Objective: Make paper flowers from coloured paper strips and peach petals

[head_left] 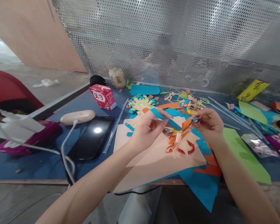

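My left hand [148, 129] is closed on a blue paper strip [156, 113], which lies across its fingers. To its right, my right hand [210, 123] pinches a fringed bunch of paper strips [185, 127] in orange, peach and blue, with curled ends hanging down. Under the bunch, a red loop handle [190, 148] and a bit of metal show, perhaps scissors, partly hidden. Beneath both hands lie peach paper sheets [135, 161] with jagged cut edges, over blue paper [203, 186]. Behind my left hand sits a round fringed paper flower [142, 102] in green, white, orange and blue.
A black phone [93, 137], a white corded device [78, 117] and a pink box [103, 96] stand left. Paper scraps [189, 99] are heaped at the back before a perforated metal panel [130, 40]. Right are green paper [245, 155], clear sticks [231, 115] and a yellow packet [253, 90].
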Available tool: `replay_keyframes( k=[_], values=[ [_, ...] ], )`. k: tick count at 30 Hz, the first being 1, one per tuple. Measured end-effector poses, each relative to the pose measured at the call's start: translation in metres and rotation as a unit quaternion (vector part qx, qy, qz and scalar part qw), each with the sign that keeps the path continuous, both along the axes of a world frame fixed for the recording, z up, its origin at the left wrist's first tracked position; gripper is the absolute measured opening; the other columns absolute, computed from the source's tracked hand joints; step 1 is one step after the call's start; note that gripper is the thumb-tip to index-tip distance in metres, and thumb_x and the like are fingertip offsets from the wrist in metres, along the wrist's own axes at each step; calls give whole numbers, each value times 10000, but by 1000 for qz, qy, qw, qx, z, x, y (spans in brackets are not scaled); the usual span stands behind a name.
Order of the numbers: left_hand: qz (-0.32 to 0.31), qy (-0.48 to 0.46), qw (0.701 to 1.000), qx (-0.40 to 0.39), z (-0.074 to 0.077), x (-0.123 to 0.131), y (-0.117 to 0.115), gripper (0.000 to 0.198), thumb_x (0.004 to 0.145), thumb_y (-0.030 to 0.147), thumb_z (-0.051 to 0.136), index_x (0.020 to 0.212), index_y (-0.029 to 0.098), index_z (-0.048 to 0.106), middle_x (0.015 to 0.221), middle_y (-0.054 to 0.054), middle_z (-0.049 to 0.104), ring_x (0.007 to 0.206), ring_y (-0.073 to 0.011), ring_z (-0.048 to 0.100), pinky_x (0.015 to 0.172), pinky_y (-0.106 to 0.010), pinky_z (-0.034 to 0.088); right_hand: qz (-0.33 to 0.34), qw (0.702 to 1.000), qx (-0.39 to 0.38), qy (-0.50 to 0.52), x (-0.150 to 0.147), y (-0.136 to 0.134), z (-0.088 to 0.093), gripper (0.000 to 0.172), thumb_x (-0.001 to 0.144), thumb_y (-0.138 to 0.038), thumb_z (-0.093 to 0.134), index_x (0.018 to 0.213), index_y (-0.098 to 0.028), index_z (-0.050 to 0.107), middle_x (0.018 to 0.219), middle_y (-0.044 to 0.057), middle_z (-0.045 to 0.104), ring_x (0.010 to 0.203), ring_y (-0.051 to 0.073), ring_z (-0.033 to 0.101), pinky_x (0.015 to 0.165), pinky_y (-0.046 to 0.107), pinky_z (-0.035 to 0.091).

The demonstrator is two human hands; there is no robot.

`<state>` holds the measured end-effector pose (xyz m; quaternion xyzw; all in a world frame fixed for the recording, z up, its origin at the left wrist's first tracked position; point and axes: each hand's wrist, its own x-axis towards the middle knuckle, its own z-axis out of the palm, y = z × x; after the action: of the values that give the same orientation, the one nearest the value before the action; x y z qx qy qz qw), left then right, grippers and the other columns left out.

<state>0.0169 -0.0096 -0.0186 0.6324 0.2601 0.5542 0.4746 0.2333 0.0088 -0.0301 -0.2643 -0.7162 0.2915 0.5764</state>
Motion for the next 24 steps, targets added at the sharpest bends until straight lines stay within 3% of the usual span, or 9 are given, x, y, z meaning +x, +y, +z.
replay_keyframes(
  k=[11,17,24],
  values=[
    [-2,9,997,-79,4,-1,2,200,759,333,607,840,169,526,647,4,637,641,-164,678,509,-223,547,-24,1000,-17,7,-3,1,1,256,703,-144,691,902,-259,578,831,-27,664,633,88,641,555,193,560],
    [27,4,994,-101,1,1,3,285,691,392,674,816,167,553,604,30,604,556,-121,645,563,-230,563,-26,999,-36,14,-3,0,-1,245,714,-161,686,908,-256,569,847,-18,653,581,91,628,519,220,563],
    [10,-30,990,-136,2,2,4,315,647,390,717,805,165,563,643,31,601,559,-98,636,542,-189,552,-64,998,-27,5,-4,-1,0,255,696,-146,694,891,-255,569,837,-29,666,681,93,643,591,202,559]
  ],
)
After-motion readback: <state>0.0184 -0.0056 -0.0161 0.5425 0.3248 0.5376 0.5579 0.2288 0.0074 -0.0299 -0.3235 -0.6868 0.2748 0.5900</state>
